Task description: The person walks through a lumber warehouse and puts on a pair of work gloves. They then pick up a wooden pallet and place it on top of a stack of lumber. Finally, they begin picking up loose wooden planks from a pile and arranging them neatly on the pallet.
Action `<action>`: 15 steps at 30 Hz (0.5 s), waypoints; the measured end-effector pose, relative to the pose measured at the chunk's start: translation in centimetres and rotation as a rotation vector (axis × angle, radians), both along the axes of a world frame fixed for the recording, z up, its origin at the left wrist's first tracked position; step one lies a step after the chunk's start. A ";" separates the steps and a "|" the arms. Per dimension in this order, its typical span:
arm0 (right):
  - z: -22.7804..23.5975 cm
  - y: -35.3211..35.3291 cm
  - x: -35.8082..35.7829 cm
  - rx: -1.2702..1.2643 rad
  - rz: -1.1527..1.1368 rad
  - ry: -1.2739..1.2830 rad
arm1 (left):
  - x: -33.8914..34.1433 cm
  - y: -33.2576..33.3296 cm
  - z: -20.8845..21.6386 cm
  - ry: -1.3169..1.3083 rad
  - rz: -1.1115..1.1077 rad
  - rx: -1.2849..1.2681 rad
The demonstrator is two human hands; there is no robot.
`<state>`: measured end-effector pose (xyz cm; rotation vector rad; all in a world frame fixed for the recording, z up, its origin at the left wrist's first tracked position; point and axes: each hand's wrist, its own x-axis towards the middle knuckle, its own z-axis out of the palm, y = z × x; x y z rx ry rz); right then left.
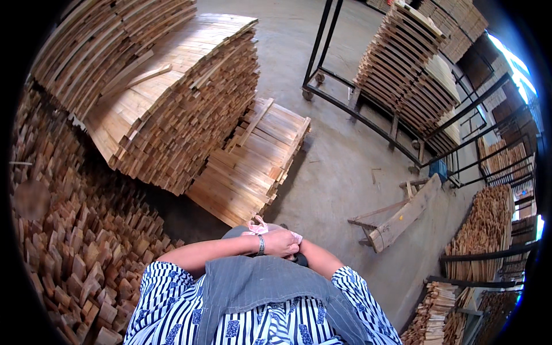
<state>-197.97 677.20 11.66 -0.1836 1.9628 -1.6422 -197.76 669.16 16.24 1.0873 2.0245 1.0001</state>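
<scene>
**Grey pinstriped apron (pixel 259 282) foremost; hands joined over pink-and-white fabric (pixel 259 227)**

The apron is worn over a blue-and-white striped shirt (pixel 164 293). At its upper edge, the left hand (pixel 280 242) is seen with fingers curled; whether the fabric is pinched in them cannot be told. The right hand is mostly hidden behind it, and its grip cannot be told. Fabric is exposed on both sides of the left hand; one piece or two, not resolved.

Progress (judged): handling of the fabric is under way; it has not been set down. What is left cannot be read from this view.

Pose: both elbows are spread, forearms angled inward, wrists brought together. A metallic band (pixel 261 245) is worn on the left wrist.

Outward: a low stack of boards (pixel 244 178) is found just beyond the hands, a taller plank stack (pixel 190 115) behind it. Upright wood pieces (pixel 86 259) are massed at left; a wooden bench (pixel 399 221) and a black metal cart (pixel 368 118) are noted at right.
</scene>
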 end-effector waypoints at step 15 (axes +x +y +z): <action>-5.8 14.4 1.5 -0.004 -0.842 -0.368 | -3.3 -12.9 3.6 -0.829 0.735 0.521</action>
